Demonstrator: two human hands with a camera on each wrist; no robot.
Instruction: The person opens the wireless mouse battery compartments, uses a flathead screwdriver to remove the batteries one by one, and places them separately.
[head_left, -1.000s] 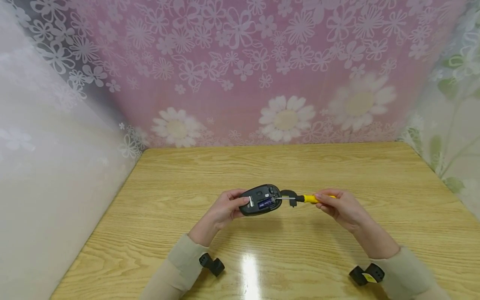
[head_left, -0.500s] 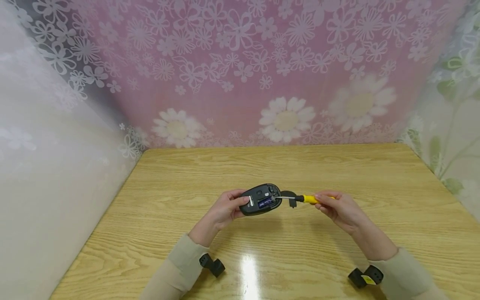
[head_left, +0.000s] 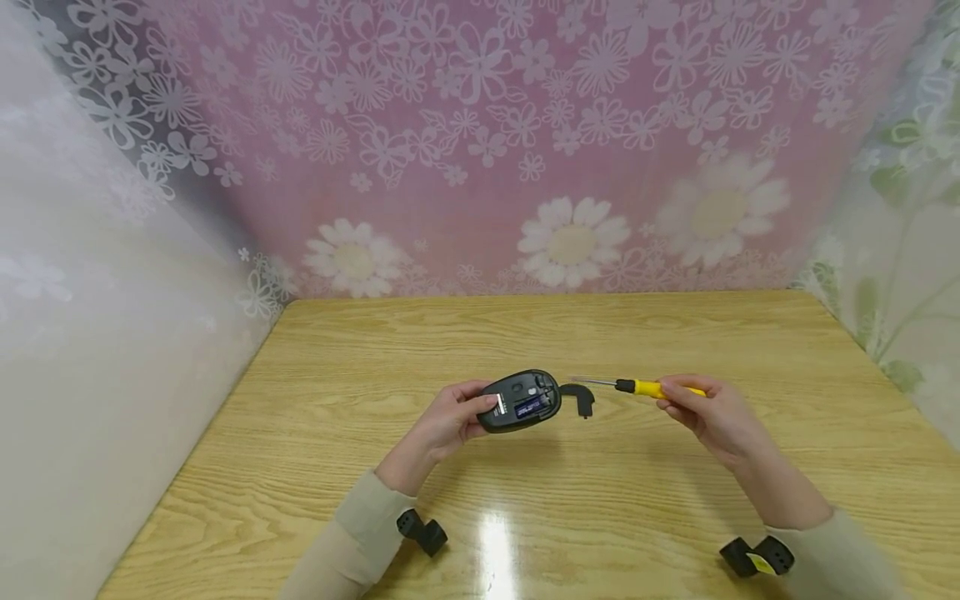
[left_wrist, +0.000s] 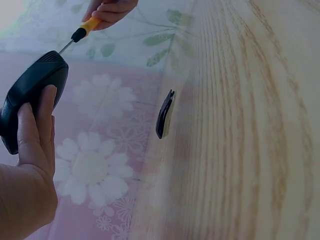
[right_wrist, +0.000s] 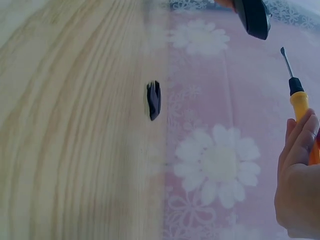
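Note:
My left hand [head_left: 448, 419] grips a black computer mouse [head_left: 507, 411], underside up, with the thumb across its base. A dark blue battery [head_left: 530, 407] shows in the mouse's uncovered compartment. In my right hand [head_left: 708, 412] is a screwdriver [head_left: 648, 388] with a yellow handle and black collar, held by thumb and fingers. Its metal shaft points left, and the right wrist view shows the tip apart from the mouse [right_wrist: 253, 17]. A curved black cover [head_left: 580, 398] lies on the table behind, appearing between mouse and screwdriver in the head view.
The wood-grain table [head_left: 360, 350] meets a pink flowered curtain [head_left: 450, 233] at the back. Pale curtains [head_left: 112, 333] hang at the left and right sides. Black devices [head_left: 422, 533] are strapped at both wrists.
The screwdriver has come out of the mouse's compartment and moved right and slightly up with my right hand. My left hand and the mouse stay almost where they were.

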